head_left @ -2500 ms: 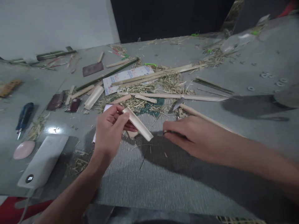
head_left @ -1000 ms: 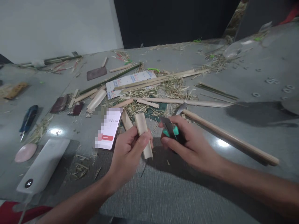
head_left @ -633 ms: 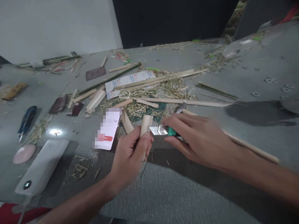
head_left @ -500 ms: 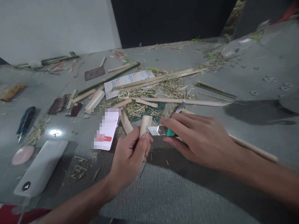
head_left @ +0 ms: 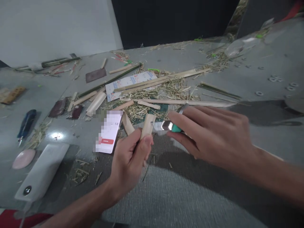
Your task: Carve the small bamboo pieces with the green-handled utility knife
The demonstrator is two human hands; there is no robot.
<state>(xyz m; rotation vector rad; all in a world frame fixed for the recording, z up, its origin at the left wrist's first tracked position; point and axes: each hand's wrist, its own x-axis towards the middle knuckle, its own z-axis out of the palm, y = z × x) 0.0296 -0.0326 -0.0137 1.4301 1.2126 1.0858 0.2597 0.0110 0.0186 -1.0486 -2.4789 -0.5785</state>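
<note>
Your two hands are apart: your left hand [head_left: 133,150] clamps one pale, smooth, curved bamboo strip [head_left: 147,125] above the grey table [head_left: 166,196]; your right hand [head_left: 209,136] grips one green-handled knife [head_left: 169,126], its flat metal blade at the strip's edge.

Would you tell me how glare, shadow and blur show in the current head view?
Head view: a glare spot on the table beyond the power bank; dark shadow below the right hand; utility knife blade blurred; washers at right smeared; phone partly pixelated.
</note>
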